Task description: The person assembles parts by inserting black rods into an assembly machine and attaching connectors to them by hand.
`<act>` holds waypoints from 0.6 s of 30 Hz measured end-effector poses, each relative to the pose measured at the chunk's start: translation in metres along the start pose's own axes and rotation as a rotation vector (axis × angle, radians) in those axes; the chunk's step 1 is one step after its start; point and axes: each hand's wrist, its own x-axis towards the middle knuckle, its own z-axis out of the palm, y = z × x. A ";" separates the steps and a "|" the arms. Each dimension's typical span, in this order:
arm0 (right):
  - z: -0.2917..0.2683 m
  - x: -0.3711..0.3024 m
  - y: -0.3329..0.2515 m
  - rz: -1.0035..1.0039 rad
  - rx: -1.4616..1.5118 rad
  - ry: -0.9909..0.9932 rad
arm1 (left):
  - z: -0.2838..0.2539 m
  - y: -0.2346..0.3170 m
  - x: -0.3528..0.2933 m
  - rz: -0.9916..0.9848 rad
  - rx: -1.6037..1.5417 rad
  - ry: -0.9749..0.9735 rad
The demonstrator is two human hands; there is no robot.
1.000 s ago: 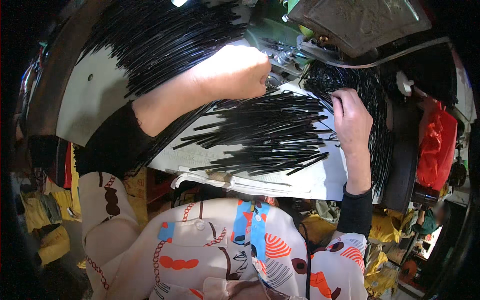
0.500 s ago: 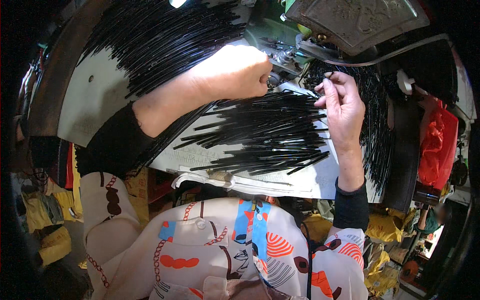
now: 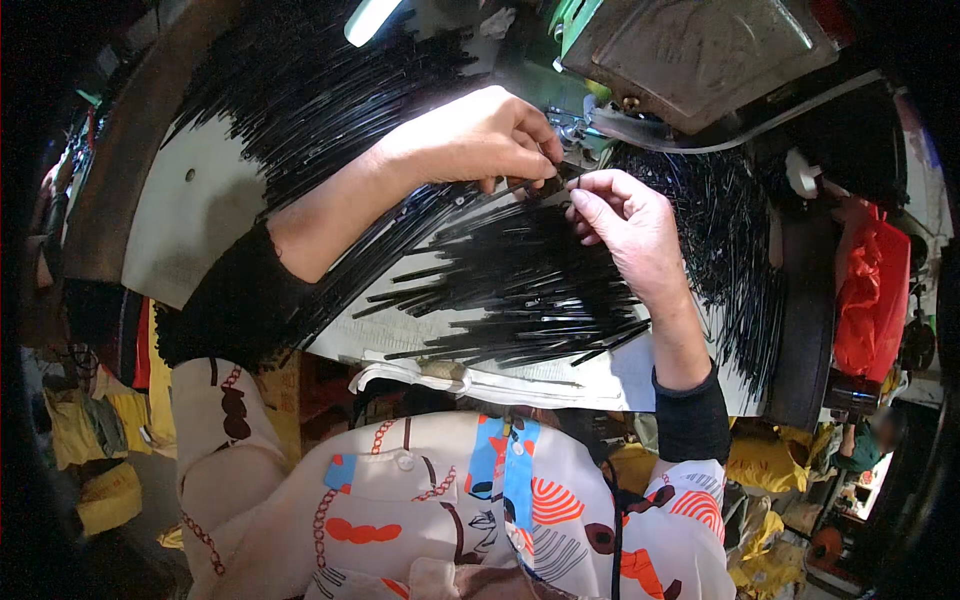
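My left hand (image 3: 478,138) reaches across from the left, its fingertips pinched around one end of a thin black strip (image 3: 567,171). Facing it, my right hand (image 3: 635,222) has thumb and forefinger closed on the strip's other end. Both hands hover at the far side of a heap of long black strips (image 3: 530,275) lying on the pale tabletop (image 3: 185,240). Small shiny bits show on some strips. The held strip is small and partly hidden by my fingers, so its exact kind is unclear.
More black strips (image 3: 320,115) cover the far left, and another bundle (image 3: 748,300) lies at the right. A grey metal machine part (image 3: 700,60) and a bright lamp (image 3: 372,18) stand beyond my hands. White cloth (image 3: 425,376) lines the near edge; a red bag (image 3: 868,310) hangs right.
My hands have come together: the right moved left, and the left turned from a fist to a fingertip pinch. A black strip now spans them. The view has shifted slightly.
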 end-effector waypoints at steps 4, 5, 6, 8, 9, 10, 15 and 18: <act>0.002 0.002 0.001 0.007 0.034 0.000 | 0.002 -0.002 0.000 -0.042 -0.195 0.039; 0.002 0.003 0.000 0.029 0.069 -0.017 | 0.002 -0.003 0.000 -0.043 -0.252 0.061; 0.004 0.003 -0.004 0.052 0.091 0.002 | 0.001 -0.004 0.000 -0.041 -0.249 0.062; 0.006 0.003 -0.006 0.051 0.103 0.008 | 0.000 -0.005 0.000 -0.030 -0.301 0.099; 0.006 0.003 -0.007 0.056 0.113 0.016 | 0.001 -0.006 0.001 -0.026 -0.299 0.097; 0.006 0.003 -0.008 0.054 0.112 0.019 | 0.002 -0.006 0.002 -0.034 -0.349 0.104; 0.007 0.004 -0.008 0.069 0.201 0.029 | 0.005 -0.009 0.003 -0.106 -0.505 0.125; 0.010 0.005 -0.009 0.068 0.189 0.042 | 0.005 -0.009 0.002 -0.133 -0.495 0.126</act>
